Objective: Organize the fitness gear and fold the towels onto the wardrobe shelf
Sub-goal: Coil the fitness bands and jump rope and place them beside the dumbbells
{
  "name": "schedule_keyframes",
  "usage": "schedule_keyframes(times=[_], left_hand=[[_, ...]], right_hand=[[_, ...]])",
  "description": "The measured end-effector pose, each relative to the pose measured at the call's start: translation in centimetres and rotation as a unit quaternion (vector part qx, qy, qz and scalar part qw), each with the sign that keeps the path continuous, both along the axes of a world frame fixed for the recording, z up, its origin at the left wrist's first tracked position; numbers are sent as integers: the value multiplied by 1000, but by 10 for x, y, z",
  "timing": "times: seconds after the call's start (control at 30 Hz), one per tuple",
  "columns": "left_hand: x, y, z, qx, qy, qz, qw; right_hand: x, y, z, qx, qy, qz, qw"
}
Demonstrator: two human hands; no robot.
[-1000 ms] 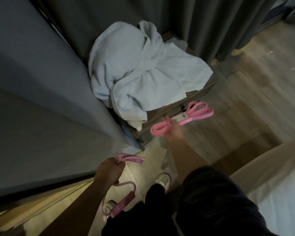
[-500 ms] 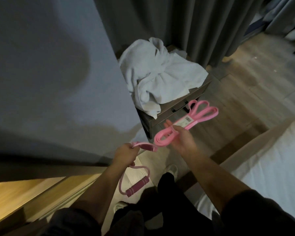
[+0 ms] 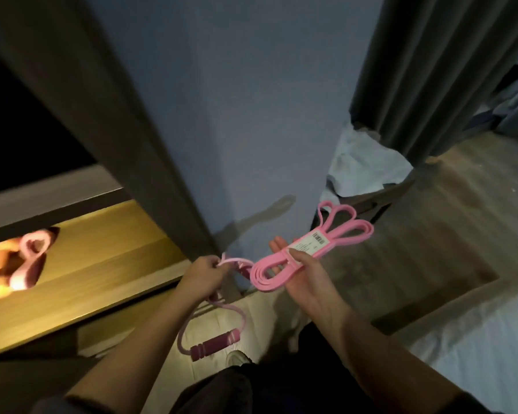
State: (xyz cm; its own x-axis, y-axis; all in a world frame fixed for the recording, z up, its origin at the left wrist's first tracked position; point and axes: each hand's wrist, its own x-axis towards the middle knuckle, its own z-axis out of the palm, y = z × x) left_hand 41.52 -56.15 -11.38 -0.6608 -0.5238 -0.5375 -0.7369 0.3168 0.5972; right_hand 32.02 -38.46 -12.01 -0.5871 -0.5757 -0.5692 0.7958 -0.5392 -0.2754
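My right hand holds a folded pink resistance band with a white label, thumb pressed across it. My left hand grips a pink tube exerciser whose dark pink foam handle hangs below the fist. A lit wooden wardrobe shelf lies at the left, with a rolled pink item on it. White towels lie crumpled on a low wooden nightstand, partly hidden behind the wardrobe's blue-grey side panel.
Grey curtains hang at the upper right above wood flooring. A bed with white bedding fills the lower right. My dark trousers and a light shoe show at the bottom.
My view has swung left, bringing the lit shelf into sight and hiding most of the towels behind the panel. Both hands keep their pink gear and have come closer together.
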Motion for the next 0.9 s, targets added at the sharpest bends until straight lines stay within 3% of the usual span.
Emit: schedule_keyframes(times=[0.37, 0.67, 0.9], left_hand=[[166, -69, -1, 17, 29, 215, 976], [229, -69, -14, 24, 75, 401, 913], [260, -85, -20, 42, 94, 468, 878]], right_hand=[[130, -116, 23, 10, -58, 229, 972], [156, -156, 17, 50, -8, 436, 898], [167, -179, 12, 61, -2, 465, 883]])
